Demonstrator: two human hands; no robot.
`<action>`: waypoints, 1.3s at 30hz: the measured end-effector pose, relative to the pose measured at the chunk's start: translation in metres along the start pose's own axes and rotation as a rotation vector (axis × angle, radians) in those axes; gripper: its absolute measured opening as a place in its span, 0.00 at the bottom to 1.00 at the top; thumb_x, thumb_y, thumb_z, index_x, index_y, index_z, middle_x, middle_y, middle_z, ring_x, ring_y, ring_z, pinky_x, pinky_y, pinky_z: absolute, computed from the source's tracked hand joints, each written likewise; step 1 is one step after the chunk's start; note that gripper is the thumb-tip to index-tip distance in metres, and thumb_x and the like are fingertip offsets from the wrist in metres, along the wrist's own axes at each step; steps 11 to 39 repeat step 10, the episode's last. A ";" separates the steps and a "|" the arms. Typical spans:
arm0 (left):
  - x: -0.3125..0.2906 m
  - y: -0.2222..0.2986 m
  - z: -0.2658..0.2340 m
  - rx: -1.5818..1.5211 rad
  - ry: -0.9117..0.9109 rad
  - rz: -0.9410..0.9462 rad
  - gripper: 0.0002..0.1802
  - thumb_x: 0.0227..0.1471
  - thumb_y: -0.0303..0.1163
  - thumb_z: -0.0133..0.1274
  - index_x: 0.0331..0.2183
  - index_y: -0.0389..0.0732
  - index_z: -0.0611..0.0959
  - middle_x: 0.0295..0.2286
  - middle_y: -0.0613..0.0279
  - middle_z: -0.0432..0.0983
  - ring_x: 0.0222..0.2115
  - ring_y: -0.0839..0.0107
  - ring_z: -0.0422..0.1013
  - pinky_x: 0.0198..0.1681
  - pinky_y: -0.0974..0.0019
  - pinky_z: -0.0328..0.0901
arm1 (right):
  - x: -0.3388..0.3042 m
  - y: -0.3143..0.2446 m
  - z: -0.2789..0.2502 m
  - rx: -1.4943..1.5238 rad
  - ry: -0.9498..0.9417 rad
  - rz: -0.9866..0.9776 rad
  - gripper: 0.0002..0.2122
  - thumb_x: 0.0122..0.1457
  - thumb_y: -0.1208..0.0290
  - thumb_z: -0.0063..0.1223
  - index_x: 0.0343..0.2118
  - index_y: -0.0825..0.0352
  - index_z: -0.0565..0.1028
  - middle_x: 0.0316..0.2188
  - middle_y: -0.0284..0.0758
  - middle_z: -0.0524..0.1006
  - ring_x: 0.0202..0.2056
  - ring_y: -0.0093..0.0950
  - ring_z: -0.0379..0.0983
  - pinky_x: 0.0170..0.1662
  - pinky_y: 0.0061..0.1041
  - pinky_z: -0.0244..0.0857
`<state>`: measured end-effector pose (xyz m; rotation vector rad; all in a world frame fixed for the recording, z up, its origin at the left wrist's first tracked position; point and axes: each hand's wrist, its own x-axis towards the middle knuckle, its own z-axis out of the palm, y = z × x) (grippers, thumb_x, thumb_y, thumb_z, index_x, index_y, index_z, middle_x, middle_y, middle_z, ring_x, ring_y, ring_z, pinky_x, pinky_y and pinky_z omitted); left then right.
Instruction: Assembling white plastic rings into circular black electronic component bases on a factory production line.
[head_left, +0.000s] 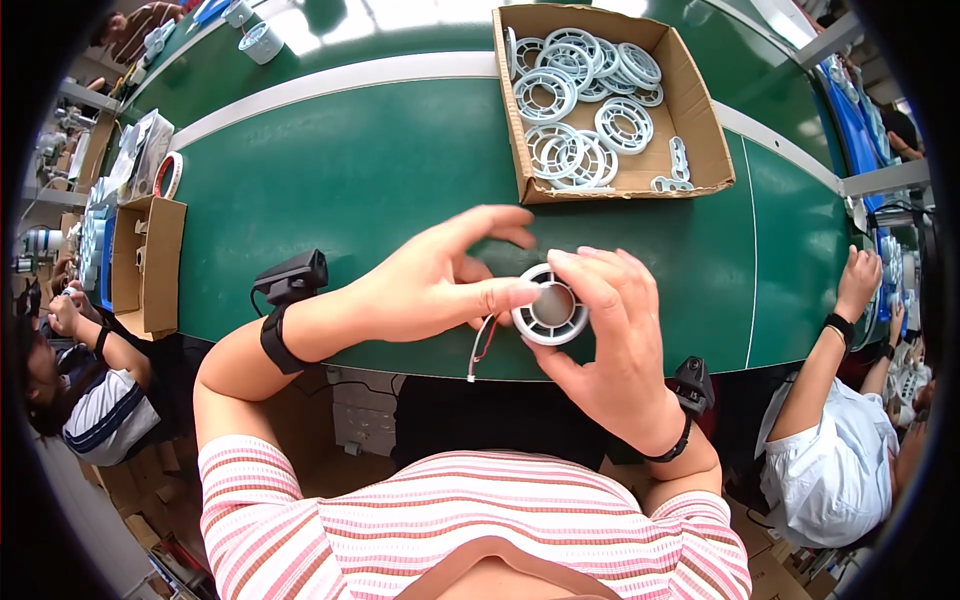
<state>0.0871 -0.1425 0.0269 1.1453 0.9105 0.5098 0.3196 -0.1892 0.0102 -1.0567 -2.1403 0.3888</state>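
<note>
My right hand (617, 345) grips a small round white part with spokes, like a little fan frame (550, 333), with thumb and fingers around its right side. A greyish round centre shows inside its ring. From its left side hangs a thin lead of red and dark wires (484, 345) with a small white connector at the end. My left hand (445, 285) is open, its fingers spread and slightly blurred. Its thumb lies over the part's upper left edge; whether it presses on it I cannot tell. The part is held up over the near edge of the green table.
Beyond my hands stands an open cardboard box (630, 192) with several pale blue rings (625, 126) and small link-shaped pieces (679, 160). A brown box (160, 265) and a tape roll (169, 175) are at the left. Other people sit on both sides.
</note>
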 end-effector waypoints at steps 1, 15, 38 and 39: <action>-0.004 -0.002 0.000 0.004 0.002 0.006 0.31 0.59 0.29 0.62 0.61 0.35 0.69 0.54 0.56 0.71 0.39 0.73 0.76 0.43 0.71 0.74 | -0.002 0.003 -0.009 -0.066 0.009 0.033 0.34 0.43 0.78 0.71 0.57 0.63 0.71 0.52 0.38 0.75 0.54 0.38 0.72 0.61 0.45 0.60; -0.056 0.053 0.024 0.639 -0.261 1.349 0.26 0.59 0.39 0.58 0.14 0.49 0.65 0.14 0.72 0.60 0.15 0.77 0.58 0.59 0.43 0.59 | -0.020 0.069 -0.070 -0.577 0.374 0.280 0.29 0.48 0.80 0.67 0.56 0.65 0.71 0.52 0.39 0.75 0.55 0.42 0.71 0.62 0.42 0.60; -0.056 0.053 0.024 0.639 -0.261 1.349 0.26 0.59 0.39 0.58 0.14 0.49 0.65 0.14 0.72 0.60 0.15 0.77 0.58 0.59 0.43 0.59 | -0.020 0.069 -0.070 -0.577 0.374 0.280 0.29 0.48 0.80 0.67 0.56 0.65 0.71 0.52 0.39 0.75 0.55 0.42 0.71 0.62 0.42 0.60; -0.056 0.053 0.024 0.639 -0.261 1.349 0.26 0.59 0.39 0.58 0.14 0.49 0.65 0.14 0.72 0.60 0.15 0.77 0.58 0.59 0.43 0.59 | -0.020 0.069 -0.070 -0.577 0.374 0.280 0.29 0.48 0.80 0.67 0.56 0.65 0.71 0.52 0.39 0.75 0.55 0.42 0.71 0.62 0.42 0.60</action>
